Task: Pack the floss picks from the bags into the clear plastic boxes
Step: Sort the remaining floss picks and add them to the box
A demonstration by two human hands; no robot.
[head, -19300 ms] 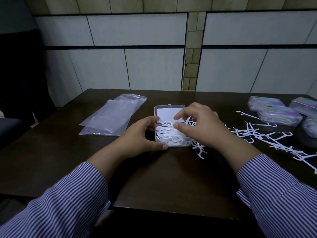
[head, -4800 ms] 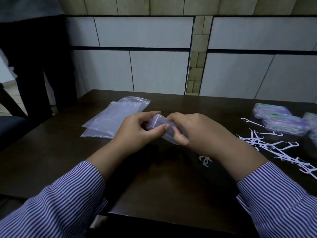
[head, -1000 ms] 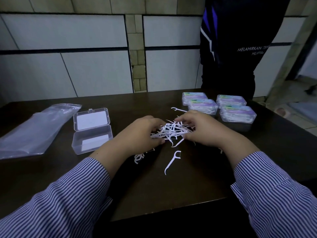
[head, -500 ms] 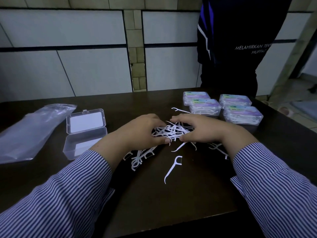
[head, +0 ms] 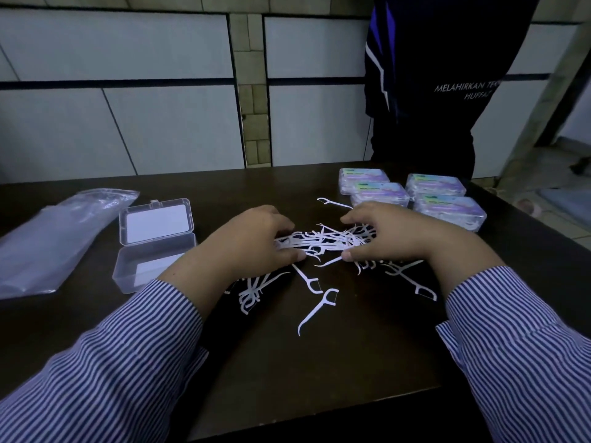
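A bunch of white floss picks (head: 323, 241) lies bundled between my two hands at the middle of the dark table. My left hand (head: 252, 243) grips the bunch's left end, fingers curled over it. At the right end, my right hand (head: 388, 236) holds it with thumb and curled fingers. More loose floss picks (head: 316, 306) are scattered in front of and under the hands. An open, empty clear plastic box (head: 153, 247) stands to the left, lid (head: 156, 220) folded back.
Clear plastic bags (head: 54, 238) lie at the far left. Several closed, filled boxes (head: 412, 196) sit at the back right. A person in dark clothing (head: 425, 87) stands behind the table's far right side. The table's front edge (head: 319, 414) is close to my sleeves.
Over the last second my hands have pressed the picks together into a tighter bunch. A few more picks now lie loose on the table in front.
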